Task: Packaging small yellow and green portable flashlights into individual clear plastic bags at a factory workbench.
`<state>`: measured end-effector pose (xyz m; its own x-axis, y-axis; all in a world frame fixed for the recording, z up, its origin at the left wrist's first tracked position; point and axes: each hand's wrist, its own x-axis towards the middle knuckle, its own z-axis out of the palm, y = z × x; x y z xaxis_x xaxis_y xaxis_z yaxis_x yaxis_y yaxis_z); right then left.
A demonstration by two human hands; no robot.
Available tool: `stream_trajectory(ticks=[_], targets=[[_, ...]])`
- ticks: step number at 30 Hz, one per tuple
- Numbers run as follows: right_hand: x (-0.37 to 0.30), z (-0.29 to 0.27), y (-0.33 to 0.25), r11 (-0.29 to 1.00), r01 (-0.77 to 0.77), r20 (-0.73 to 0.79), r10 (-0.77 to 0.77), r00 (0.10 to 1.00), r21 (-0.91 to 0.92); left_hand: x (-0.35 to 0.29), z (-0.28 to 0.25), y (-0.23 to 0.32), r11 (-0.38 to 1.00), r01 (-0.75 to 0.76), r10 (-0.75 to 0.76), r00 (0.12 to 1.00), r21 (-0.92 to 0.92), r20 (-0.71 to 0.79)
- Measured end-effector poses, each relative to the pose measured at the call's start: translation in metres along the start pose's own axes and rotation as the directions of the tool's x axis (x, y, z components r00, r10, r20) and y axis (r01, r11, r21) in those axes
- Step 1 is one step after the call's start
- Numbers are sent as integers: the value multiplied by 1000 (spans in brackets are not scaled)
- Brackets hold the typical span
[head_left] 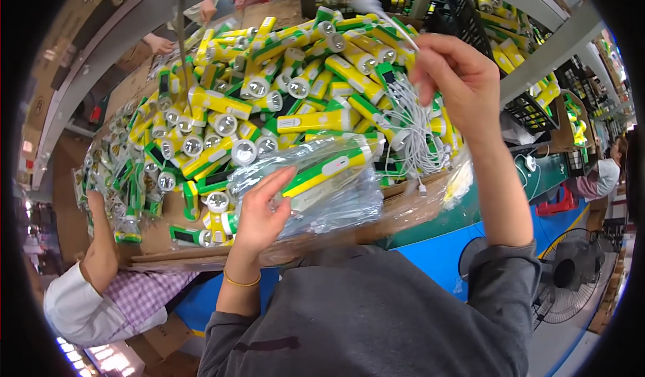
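My left hand (263,209) has its fingers and thumb around the tail end of a yellow and green flashlight (332,169), with its fingers fairly straight. Under that flashlight lies a stack of clear plastic bags (346,206). My right hand (460,75) is raised over the right side of the pile, its fingers pinching a white cable (398,28) whose far end is smeared by motion. Below it, a bunch of white cables (413,125) hangs over the flashlights. A large heap of yellow and green flashlights (255,88) covers the table beyond both hands.
To the left, another person's arm (101,236) reaches to bagged flashlights (131,196); a further hand (159,43) shows at the far side. Black crates (531,112) of flashlights stand at right. A metal post (547,48) rises there, and a fan (571,269) stands below.
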<state>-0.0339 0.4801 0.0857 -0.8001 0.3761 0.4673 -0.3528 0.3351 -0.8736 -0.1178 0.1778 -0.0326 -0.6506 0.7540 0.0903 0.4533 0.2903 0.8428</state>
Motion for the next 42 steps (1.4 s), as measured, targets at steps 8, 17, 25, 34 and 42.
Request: stream_trajectory(ticks=[8,17,25,34,42], targets=[[-68,107,85,934,-356,568,298,768,-9,-1,-10,-7,826,259,-209,966,-501,155],[-55,100,31,301,692,658,677,329,-655,7,-5,8,939,110,-69,988,-325,137],[-52,24,87,817,222,432,37,901,-533,-3,-26,-14,880,219,-176,975,-422,138],[-95,77,91,982,-113,148,136,980,-149,24,0,30,813,-98,351,869,574,-349],[-100,57,40,954,253,17,-254,967,-163,22,20,42,817,-350,517,796,458,-315]])
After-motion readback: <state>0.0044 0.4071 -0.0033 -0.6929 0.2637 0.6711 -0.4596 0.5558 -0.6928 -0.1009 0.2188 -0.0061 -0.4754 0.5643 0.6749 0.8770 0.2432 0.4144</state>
